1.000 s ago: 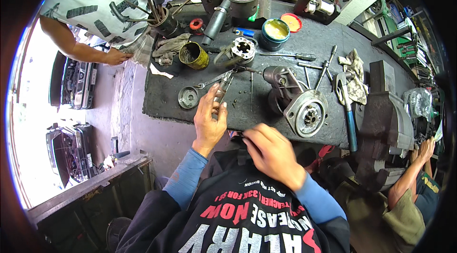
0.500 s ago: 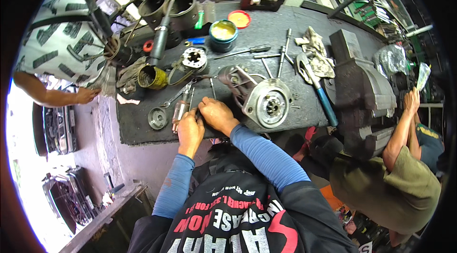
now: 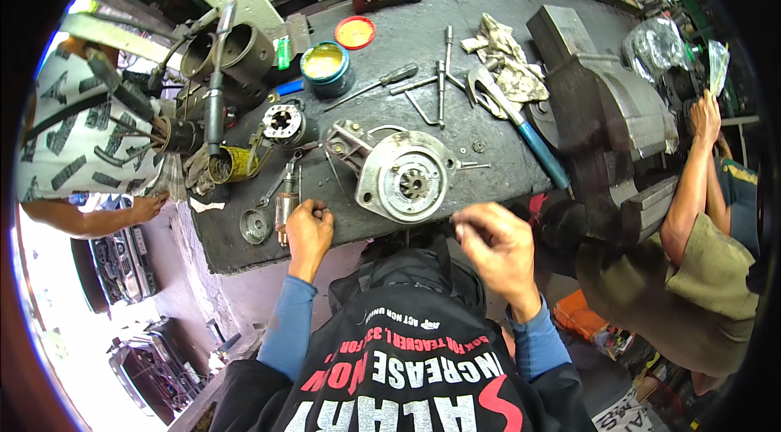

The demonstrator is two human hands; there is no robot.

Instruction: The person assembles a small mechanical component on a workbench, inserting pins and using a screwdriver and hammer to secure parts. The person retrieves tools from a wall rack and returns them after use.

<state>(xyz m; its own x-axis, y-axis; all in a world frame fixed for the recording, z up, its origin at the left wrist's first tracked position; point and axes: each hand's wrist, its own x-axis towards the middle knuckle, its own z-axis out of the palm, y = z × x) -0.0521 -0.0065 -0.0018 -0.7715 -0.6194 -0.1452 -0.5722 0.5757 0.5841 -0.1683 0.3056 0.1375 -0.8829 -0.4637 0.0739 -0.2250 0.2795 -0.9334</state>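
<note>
My left hand (image 3: 311,229), fingers curled closed, rests at the bench's front edge beside a copper-wound motor armature (image 3: 285,216). My right hand (image 3: 498,245) is raised in front of the bench edge, thumb and fingers drawn together. Whatever either hand may hold is hidden. Between them sits a round metal starter motor housing (image 3: 404,180), its toothed pinion gear (image 3: 414,184) facing up. A wrench (image 3: 275,188) and a round metal cap (image 3: 254,226) lie left of the armature. Right of the housing are a thin bolt (image 3: 472,165) and a small nut (image 3: 478,146).
Behind the housing stand an open grease tub (image 3: 325,66) and its red lid (image 3: 355,32). A screwdriver (image 3: 374,86), T-handle wrench (image 3: 442,90), rag (image 3: 508,58) and blue-handled hammer (image 3: 529,139) lie across the bench. A large vise (image 3: 610,98) occupies the right. Other people stand on both sides.
My right hand has left my left hand's side and moved right, past the housing. My left hand stays near the armature. The view has shifted, so the bench things appear farther left.
</note>
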